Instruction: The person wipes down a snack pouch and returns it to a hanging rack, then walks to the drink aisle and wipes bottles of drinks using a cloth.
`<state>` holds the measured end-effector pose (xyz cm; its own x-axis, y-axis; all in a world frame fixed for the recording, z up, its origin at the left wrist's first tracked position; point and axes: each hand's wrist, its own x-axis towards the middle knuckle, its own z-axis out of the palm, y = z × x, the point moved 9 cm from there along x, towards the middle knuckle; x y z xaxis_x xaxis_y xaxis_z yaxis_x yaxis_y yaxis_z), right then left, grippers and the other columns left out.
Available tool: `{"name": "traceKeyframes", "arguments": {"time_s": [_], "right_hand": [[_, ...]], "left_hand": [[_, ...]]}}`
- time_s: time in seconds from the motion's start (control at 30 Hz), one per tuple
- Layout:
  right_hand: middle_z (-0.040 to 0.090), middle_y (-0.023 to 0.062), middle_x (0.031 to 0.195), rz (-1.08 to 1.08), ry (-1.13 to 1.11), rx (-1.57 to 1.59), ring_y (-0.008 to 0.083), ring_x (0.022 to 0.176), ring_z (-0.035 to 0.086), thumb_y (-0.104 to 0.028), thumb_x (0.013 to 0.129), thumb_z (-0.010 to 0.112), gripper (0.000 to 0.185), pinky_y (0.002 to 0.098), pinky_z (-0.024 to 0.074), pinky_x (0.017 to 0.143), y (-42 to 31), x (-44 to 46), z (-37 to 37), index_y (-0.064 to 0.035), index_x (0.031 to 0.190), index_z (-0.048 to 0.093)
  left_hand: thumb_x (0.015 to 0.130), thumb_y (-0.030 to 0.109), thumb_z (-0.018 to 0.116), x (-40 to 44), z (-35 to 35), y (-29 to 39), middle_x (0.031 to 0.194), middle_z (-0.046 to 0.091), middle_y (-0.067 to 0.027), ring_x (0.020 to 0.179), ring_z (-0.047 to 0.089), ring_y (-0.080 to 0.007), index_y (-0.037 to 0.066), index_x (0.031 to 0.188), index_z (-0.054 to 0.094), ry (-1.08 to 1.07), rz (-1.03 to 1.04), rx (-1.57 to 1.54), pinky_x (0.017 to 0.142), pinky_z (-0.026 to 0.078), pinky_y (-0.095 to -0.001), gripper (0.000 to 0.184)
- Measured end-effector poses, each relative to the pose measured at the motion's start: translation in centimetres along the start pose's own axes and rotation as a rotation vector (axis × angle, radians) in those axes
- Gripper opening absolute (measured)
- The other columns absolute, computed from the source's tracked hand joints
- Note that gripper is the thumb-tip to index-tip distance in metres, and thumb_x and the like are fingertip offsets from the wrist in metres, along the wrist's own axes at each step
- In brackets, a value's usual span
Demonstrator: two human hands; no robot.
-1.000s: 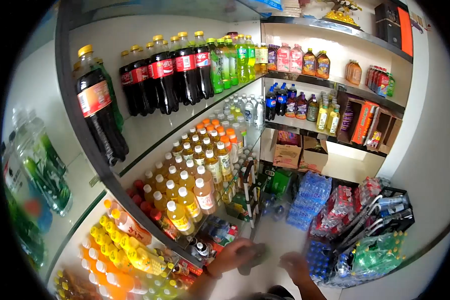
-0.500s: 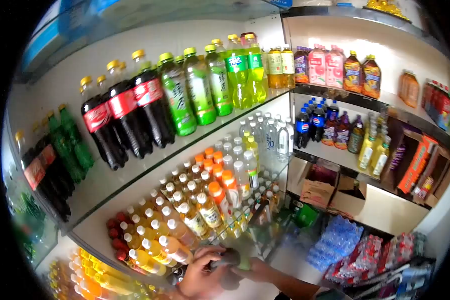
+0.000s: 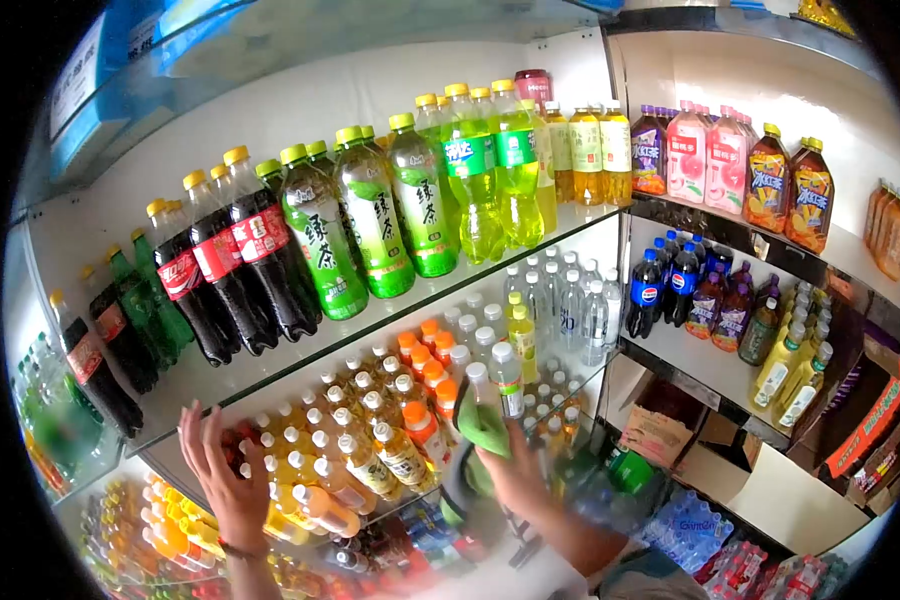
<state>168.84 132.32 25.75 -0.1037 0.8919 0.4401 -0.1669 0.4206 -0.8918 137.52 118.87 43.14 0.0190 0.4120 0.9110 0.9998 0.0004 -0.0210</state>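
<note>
Glass shelves (image 3: 175,395) crammed with bottled drinks meet a second bank of shelving (image 3: 670,375) at the corner, and there's the cloth (image 3: 483,430), green and dark grey, blurred, right in front of the lower rows! The right hand (image 3: 518,475) has it, fingers closed around the green part while the darker folds hang below. Over on the left, the left hand (image 3: 225,475) is up, fingers well spread, holding nothing, near the edge of the upper glass. Just behind the cloth come orange-capped bottles (image 3: 425,430), their print too small to read. Up above, three green bottles (image 3: 373,220) show 绿茶 in bold dark characters, flanked by red-labelled cola bottles (image 3: 260,235) with white lettering and yellow-green bottles (image 3: 467,165). Across the corner, blue-capped bottles (image 3: 645,293) carry the round Pepsi badge, and higher still, orange-labelled bottles (image 3: 768,185) read 冰红茶.
</note>
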Motion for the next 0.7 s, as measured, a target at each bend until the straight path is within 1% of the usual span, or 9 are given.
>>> {"name": "traceKeyframes", "arguments": {"time_s": [0.07, 0.1, 0.13, 0.2, 0.23, 0.3, 0.43, 0.63, 0.7], "right_hand": [[0.061, 0.0208, 0.116, -0.421, -0.020, -0.132, 0.0315, 0.098, 0.065, -0.015, 0.091, 0.067, 0.054, 0.0406, 0.0524, 0.085, -5.7, 0.6, 2.3, -0.0045, 0.138, 0.043], [0.059, 0.0218, 0.117, -0.764, -0.100, -0.373, 0.0383, 0.100, 0.063, -0.015, 0.084, 0.074, 0.059, 0.0466, 0.0506, 0.087, -8.9, 0.6, 4.4, -0.0036, 0.135, 0.046], [0.058, 0.0229, 0.120, -0.900, -0.163, -0.486, 0.0434, 0.106, 0.060, -0.017, 0.077, 0.078, 0.060, 0.0535, 0.0470, 0.093, -15.0, 0.6, 6.8, -0.0027, 0.129, 0.052], [0.057, 0.0224, 0.125, -1.157, -0.210, -0.549, 0.0460, 0.124, 0.052, -0.019, 0.065, 0.083, 0.061, 0.0603, 0.0369, 0.109, -15.9, 0.2, 11.3, -0.0026, 0.119, 0.060], [0.055, 0.0255, 0.129, -1.190, -0.215, -0.535, 0.0469, 0.129, 0.049, -0.027, 0.070, 0.071, 0.055, 0.0616, 0.0327, 0.115, -16.6, 0.6, 13.6, -0.0005, 0.116, 0.060], [0.058, 0.0206, 0.127, -1.358, -0.245, -0.617, 0.0436, 0.130, 0.050, -0.022, 0.077, 0.064, 0.043, 0.0591, 0.0320, 0.117, -17.6, 1.4, 18.2, -0.0027, 0.116, 0.063], [0.060, 0.0169, 0.122, -1.411, -0.195, -0.584, 0.0391, 0.125, 0.053, -0.019, 0.079, 0.063, 0.035, 0.0531, 0.0346, 0.117, -17.1, 3.4, 25.9, -0.0019, 0.110, 0.065], [0.062, 0.0212, 0.118, -1.127, -0.449, -0.556, 0.0383, 0.121, 0.054, -0.032, 0.063, 0.080, 0.053, 0.0484, 0.0373, 0.111, -15.6, 5.7, 30.3, 0.0020, 0.101, 0.065], [0.061, 0.0219, 0.117, -1.126, -0.473, -0.577, 0.0384, 0.119, 0.054, -0.035, 0.065, 0.079, 0.054, 0.0483, 0.0376, 0.110, -16.1, 5.3, 31.3, 0.0020, 0.101, 0.065]], "left_hand": [[0.085, 0.005, 0.064, 0.7, -0.2, -1.5, 0.148, 0.045, -0.0194, 0.143, 0.037, -0.0407, 0.005, 0.138, 0.051, 0.055, 0.030, 0.144, 0.120, 0.027, -0.0539, 0.055], [0.087, 0.009, 0.063, 0.9, 0.1, -2.5, 0.148, 0.045, -0.0182, 0.143, 0.037, -0.0393, 0.006, 0.140, 0.050, 0.040, 0.008, 0.226, 0.121, 0.025, -0.0544, 0.055], [0.089, 0.013, 0.062, 1.0, 0.4, -3.2, 0.149, 0.045, -0.0169, 0.144, 0.036, -0.0379, 0.006, 0.141, 0.049, 0.024, -0.016, 0.311, 0.122, 0.022, -0.0549, 0.054], [0.088, 0.015, 0.062, 1.2, 0.1, -3.8, 0.147, 0.048, -0.0163, 0.143, 0.038, -0.0362, 0.006, 0.139, 0.051, 0.039, -0.017, 0.349, 0.122, 0.021, -0.0546, 0.052], [0.088, 0.014, 0.062, 1.3, -0.3, -4.3, 0.146, 0.048, -0.0164, 0.142, 0.038, -0.0365, 0.006, 0.137, 0.051, 0.072, -0.025, 0.344, 0.122, 0.022, -0.0545, 0.050], [0.087, 0.013, 0.061, 1.4, -1.3, -4.6, 0.138, 0.053, -0.0164, 0.135, 0.044, -0.0370, 0.004, 0.130, 0.054, 0.159, -0.007, 0.354, 0.119, 0.027, -0.0543, 0.044], [0.086, 0.019, 0.059, 0.3, -0.3, -6.8, 0.121, 0.059, -0.0140, 0.118, 0.052, -0.0355, 0.004, 0.123, 0.056, 0.228, 0.055, 0.377, 0.109, 0.035, -0.0524, 0.040], [0.087, 0.029, 0.061, 0.1, 0.2, -7.9, 0.124, 0.059, -0.0131, 0.120, 0.052, -0.0352, 0.004, 0.125, 0.056, 0.212, 0.050, 0.351, 0.111, 0.035, -0.0511, 0.046], [0.089, 0.029, 0.060, -0.2, 0.4, -8.5, 0.127, 0.059, -0.0117, 0.122, 0.052, -0.0337, 0.004, 0.127, 0.057, 0.199, 0.059, 0.341, 0.111, 0.035, -0.0502, 0.046]]}}
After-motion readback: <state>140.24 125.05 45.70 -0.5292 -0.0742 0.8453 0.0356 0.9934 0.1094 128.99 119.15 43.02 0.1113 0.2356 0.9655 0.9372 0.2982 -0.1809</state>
